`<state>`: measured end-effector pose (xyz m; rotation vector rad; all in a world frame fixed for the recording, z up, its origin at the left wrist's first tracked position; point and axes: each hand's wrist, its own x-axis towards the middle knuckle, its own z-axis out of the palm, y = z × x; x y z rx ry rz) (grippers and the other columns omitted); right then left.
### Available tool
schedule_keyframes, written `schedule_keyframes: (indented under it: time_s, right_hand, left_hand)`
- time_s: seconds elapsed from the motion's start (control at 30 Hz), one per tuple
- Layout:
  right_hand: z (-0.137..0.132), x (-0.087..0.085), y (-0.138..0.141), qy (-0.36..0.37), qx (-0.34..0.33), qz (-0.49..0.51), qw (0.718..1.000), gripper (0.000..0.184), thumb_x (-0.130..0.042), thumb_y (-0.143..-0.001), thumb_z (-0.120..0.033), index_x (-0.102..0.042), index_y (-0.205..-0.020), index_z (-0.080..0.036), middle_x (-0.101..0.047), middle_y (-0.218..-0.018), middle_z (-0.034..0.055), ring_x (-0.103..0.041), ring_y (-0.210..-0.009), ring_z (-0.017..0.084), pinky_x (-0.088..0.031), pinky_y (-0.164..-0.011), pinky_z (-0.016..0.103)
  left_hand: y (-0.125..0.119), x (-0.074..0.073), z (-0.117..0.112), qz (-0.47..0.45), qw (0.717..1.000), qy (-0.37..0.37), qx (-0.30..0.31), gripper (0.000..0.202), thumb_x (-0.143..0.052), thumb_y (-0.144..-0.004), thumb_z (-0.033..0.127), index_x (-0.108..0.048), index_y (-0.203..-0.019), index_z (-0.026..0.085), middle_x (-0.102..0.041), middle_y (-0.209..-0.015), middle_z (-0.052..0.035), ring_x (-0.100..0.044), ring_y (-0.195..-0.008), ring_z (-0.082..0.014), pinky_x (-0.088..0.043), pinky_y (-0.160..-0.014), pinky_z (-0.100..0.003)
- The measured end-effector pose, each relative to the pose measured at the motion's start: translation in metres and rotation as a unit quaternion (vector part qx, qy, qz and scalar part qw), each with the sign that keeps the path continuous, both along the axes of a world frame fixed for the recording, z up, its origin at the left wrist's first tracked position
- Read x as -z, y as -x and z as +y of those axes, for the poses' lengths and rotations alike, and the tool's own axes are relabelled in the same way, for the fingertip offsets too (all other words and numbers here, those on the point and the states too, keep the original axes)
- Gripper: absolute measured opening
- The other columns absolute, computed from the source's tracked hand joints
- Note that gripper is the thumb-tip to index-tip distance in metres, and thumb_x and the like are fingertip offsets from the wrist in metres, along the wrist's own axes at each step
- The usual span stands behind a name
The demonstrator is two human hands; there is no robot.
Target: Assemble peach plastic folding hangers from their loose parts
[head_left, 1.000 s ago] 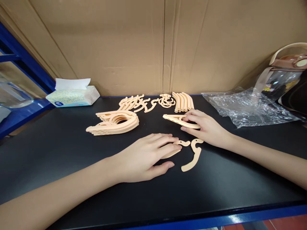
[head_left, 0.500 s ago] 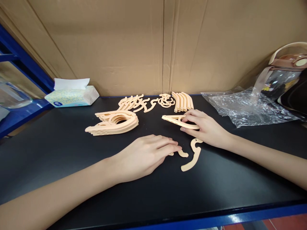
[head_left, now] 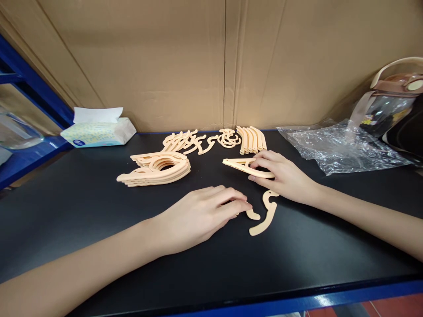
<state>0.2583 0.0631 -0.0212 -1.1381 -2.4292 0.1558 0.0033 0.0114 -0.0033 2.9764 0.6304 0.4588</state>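
My right hand is closed on a cream triangular hanger arm, its fingers through the opening and the thumb along the near edge. Nearer to me, my left hand has its bent fingers on a curved cream hanger hook; the fingers cover much of it, and a bit of cream shows under the fingertips. Just right of that lies a loose S-shaped hanger hook, flat on the black table. A stack of hanger arms lies beyond my left hand.
At the back are a row of hanger hooks, a small heap of hooks and a row of hanger arms. A tissue pack stands left. Clear plastic wrap and a water bottle are right. A cardboard wall closes the back.
My left fingers have shifted slightly to the right over the curved hook, and the gap between the fingers is wider. My right hand and the hanger arm stay almost still.
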Motion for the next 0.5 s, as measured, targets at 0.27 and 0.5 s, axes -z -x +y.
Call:
schedule_keyframes:
  time_s: [0.27, 0.5]
  right_hand:
    - [0.0005, 0.0006, -0.0003, 0.002, -0.002, 0.000, 1.000, 0.014, -0.054, -0.094, -0.037, -0.057, -0.096, -0.023, -0.060, -0.105, 0.0067, -0.058, -0.104, 0.024, -0.044, -0.092, 0.042]
    - [0.0003, -0.0003, -0.0001, 0.003, -0.005, -0.001, 1.000, 0.014, -0.053, -0.094, -0.036, -0.057, -0.097, -0.023, -0.059, -0.105, 0.0067, -0.057, -0.104, 0.024, -0.044, -0.092, 0.042]
  left_hand:
    - [-0.0010, -0.0009, -0.0011, -0.020, 1.000, -0.001, 0.001, 0.026, -0.042, -0.101, 0.015, -0.058, -0.121, 0.015, -0.066, -0.105, -0.0052, -0.064, -0.090, -0.0150, -0.053, -0.079, -0.026]
    - [-0.0007, -0.0019, -0.0023, -0.021, 1.000, 0.011, 0.003, 0.023, -0.040, -0.102, 0.017, -0.058, -0.116, 0.015, -0.064, -0.103, -0.0051, -0.064, -0.084, -0.0140, -0.052, -0.073, -0.024]
